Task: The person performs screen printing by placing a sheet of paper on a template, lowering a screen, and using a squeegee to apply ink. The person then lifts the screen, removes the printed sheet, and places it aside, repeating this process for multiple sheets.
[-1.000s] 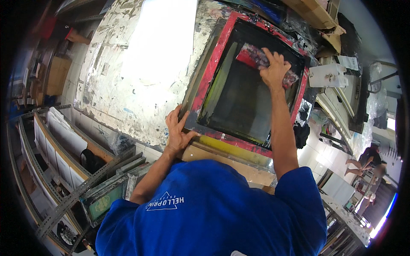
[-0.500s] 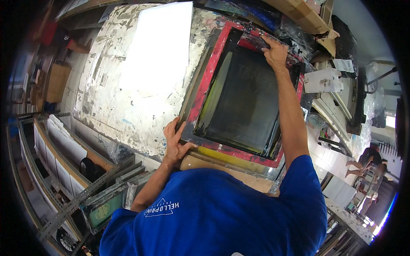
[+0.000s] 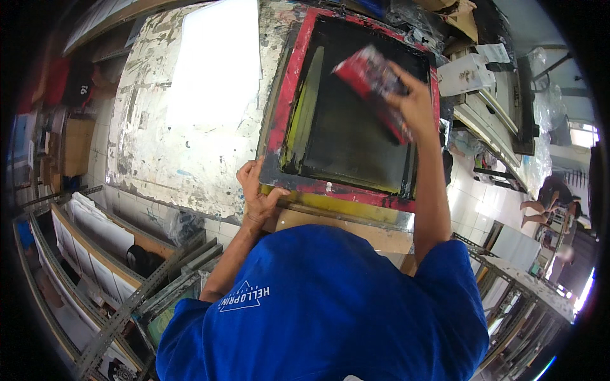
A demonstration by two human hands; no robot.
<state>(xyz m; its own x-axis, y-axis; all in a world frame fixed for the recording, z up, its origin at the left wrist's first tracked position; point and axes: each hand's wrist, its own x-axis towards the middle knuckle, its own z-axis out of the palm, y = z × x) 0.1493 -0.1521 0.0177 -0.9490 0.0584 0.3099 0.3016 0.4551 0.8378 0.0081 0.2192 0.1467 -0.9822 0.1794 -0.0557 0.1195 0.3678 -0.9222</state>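
A screen printing frame (image 3: 293, 82) with red, ink-stained sides and a dark mesh lies on the table before me. My left hand (image 3: 257, 193) grips its near left corner, with the thumb along the near edge and the fingers on the left side. Over the far right part of the mesh, my right hand (image 3: 413, 101) is closed around a red, black-smeared squeegee (image 3: 372, 82), tilted and blurred by motion. Whether the squeegee's blade touches the mesh cannot be made out.
White paper sheets (image 3: 216, 60) lie left of the frame on the paint-stained tabletop (image 3: 149, 140). At the lower left stands a metal rack (image 3: 117, 273) with boards and papers. Cardboard and plastic (image 3: 460, 25) crowd the far right. Another person (image 3: 551, 198) is at the right.
My right hand has lifted the squeegee from the frame's far end and brought it nearer over the mesh. My left hand stays on the corner; the view has shifted slightly.
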